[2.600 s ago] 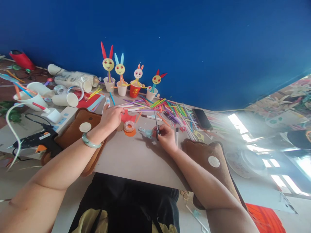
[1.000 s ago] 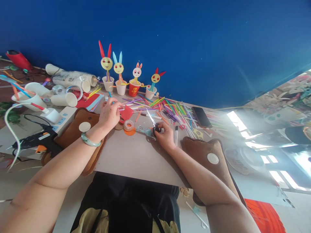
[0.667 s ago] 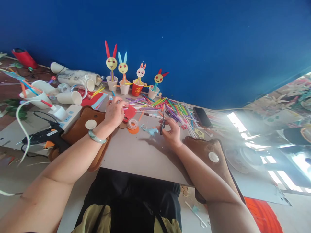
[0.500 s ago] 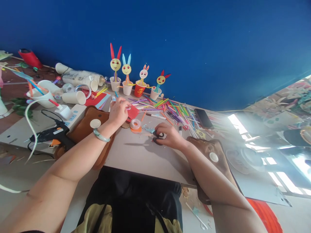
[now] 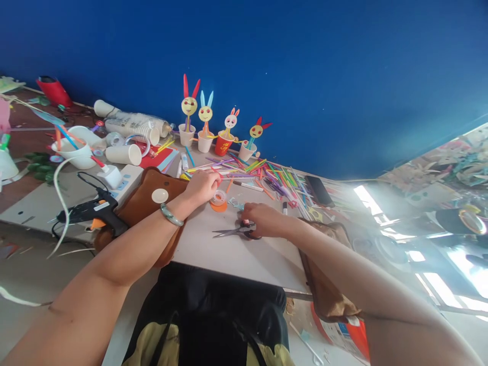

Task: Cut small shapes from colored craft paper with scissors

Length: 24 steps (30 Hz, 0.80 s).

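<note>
The 2 hands are apart over a smooth, pale table (image 5: 213, 260). The right hand (image 5: 265, 219) is closed on the black looped handles of the scissors (image 5: 233, 232), whose slim metal blades point left, slightly parted, over the bare tabletop near the front edge. The left hand (image 5: 204, 187), with a glossy, mottled green bangle (image 5: 171, 215) at its wrist, is bent at the edge of a loose spread of thin, fuzzy-looking coloured sticks (image 5: 280, 178); whether its fingers grip anything, I cannot tell.

Just beside it, a clear ring of tape (image 5: 219, 196) overlaps a flat orange disc (image 5: 218, 206). Thin, pale blue scraps (image 5: 234, 202) lie between the hands. A brown pad (image 5: 131, 211), soft and plush, bears a round white button.

Along the blue wall stand 4 cups: 3 white and 1 red cup (image 5: 224, 145), each holding a figure with a round face and 2 pointed ears on a coloured stem. To the left, an upright white cup (image 5: 82, 158) holds blue and orange strips, another white cup (image 5: 124, 154) lies on its side, and crinkled clear plastic wraps a stack of cups (image 5: 131, 127).
</note>
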### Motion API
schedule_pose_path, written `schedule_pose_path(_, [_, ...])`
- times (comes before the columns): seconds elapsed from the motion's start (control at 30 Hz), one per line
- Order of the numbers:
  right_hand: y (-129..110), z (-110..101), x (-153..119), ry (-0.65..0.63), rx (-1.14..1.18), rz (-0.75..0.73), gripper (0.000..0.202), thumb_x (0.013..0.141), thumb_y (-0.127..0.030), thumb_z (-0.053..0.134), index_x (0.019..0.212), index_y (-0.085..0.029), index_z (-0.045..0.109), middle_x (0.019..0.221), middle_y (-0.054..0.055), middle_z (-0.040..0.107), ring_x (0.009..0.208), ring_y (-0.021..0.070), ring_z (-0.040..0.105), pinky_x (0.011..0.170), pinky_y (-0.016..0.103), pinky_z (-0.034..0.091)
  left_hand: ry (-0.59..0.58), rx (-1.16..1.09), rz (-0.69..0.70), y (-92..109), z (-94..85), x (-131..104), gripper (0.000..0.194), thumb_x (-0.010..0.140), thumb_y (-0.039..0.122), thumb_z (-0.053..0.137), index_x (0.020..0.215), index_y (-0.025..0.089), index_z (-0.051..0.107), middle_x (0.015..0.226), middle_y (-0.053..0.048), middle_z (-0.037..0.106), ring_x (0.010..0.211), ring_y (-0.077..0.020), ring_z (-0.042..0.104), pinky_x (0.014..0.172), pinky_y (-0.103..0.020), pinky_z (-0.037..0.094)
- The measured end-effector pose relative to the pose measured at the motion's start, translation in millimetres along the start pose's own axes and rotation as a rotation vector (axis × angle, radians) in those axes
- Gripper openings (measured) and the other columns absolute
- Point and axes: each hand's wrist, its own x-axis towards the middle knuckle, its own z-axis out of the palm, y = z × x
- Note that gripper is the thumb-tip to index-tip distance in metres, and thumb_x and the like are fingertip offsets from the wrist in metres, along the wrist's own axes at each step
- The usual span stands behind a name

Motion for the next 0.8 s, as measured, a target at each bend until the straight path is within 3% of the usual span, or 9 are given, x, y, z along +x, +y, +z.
schedule_pose_path(0.1, [-6,-5,3,-0.036,-0.115,-0.02,0.04,0.059,-0.037,0.086,0.094,-0.021,0.073,0.1,0.012,0.067,0.082,0.0263,0.064,0.062,0.03,0.035,-0.03,0.021,-0.01,2,-3.3,0,0.026,0.08,0.008,0.047,0.079,0.019,0.07,0.085,-0.007,0.073,0.083,-0.0224,0.066,0.081,-0.036,0.048])
schedule_pose_path(0.17, [-5,-12,6,-0.092,-0.102,-0.025,0.047,0.054,-0.038,0.088,0.096,-0.023,0.073,0.099,0.01,0.068,0.072,0.0227,0.063,0.058,0.029,0.033,-0.06,0.036,-0.025,3,-4.6,0,0.026,0.081,0.009,0.047,0.081,0.019,0.071,0.086,-0.007,0.074,0.085,-0.0233,0.067,0.082,-0.037,0.047])
schedule_pose_path(0.27, [1,-33,20,-0.149,0.01,-0.045,0.036,0.052,-0.04,0.089,0.081,-0.025,0.073,0.075,0.002,0.067,0.056,0.0167,0.056,0.055,0.028,0.03,-0.082,0.052,-0.032,4,-2.8,0,0.027,0.085,0.012,0.045,0.087,0.018,0.071,0.09,-0.009,0.074,0.089,-0.0249,0.067,0.085,-0.039,0.046])
schedule_pose_path(0.3, [2,-44,28,-0.096,0.071,-0.077,0.03,0.056,-0.039,0.089,0.077,-0.024,0.073,0.068,0.0,0.065,0.055,0.0158,0.055,0.055,0.027,0.03,-0.087,0.056,-0.032,4,-1.3,0,0.027,0.086,0.013,0.045,0.087,0.018,0.071,0.089,-0.009,0.074,0.089,-0.0253,0.067,0.086,-0.04,0.046])
schedule_pose_path(0.43, [-6,-91,79,0.404,0.217,-0.167,0.014,0.077,-0.029,0.076,0.069,-0.021,0.068,0.072,0.0,0.064,0.063,0.0141,0.054,0.061,0.027,0.033,-0.092,0.089,-0.083,1,4.2,1,0.028,0.086,0.011,0.047,0.1,0.015,0.071,0.093,-0.013,0.073,0.095,-0.0279,0.068,0.086,-0.04,0.047])
schedule_pose_path(0.53, [-9,-118,119,0.393,0.264,-0.312,0.01,0.071,-0.024,0.079,0.074,-0.02,0.071,0.08,0.0,0.067,0.072,0.0146,0.058,0.067,0.027,0.039,-0.084,0.111,-0.12,-2,1.4,1,0.034,0.089,0.009,0.042,0.112,0.012,0.067,0.106,-0.017,0.072,0.103,-0.0298,0.067,0.087,-0.042,0.048])
schedule_pose_path(0.67, [-3,-132,161,0.387,0.44,-0.319,0.018,0.085,-0.024,0.061,0.09,-0.017,0.077,0.082,0.001,0.073,0.073,0.0146,0.061,0.067,0.027,0.044,-0.128,0.114,-0.05,4,-6.9,-1,0.024,0.09,0.016,0.05,0.105,0.016,0.069,0.111,-0.013,0.072,0.111,-0.0286,0.064,0.102,-0.045,0.043])
schedule_pose_path(0.8, [-16,-117,199,0.413,0.106,-0.274,0.012,0.082,-0.014,0.065,0.082,-0.016,0.077,0.082,0.004,0.074,0.074,0.0161,0.062,0.069,0.028,0.043,-0.221,0.154,-0.028,11,-6.6,-4,0.027,0.091,0.015,0.05,0.11,0.014,0.069,0.112,-0.016,0.072,0.109,-0.0305,0.066,0.104,-0.049,0.042])
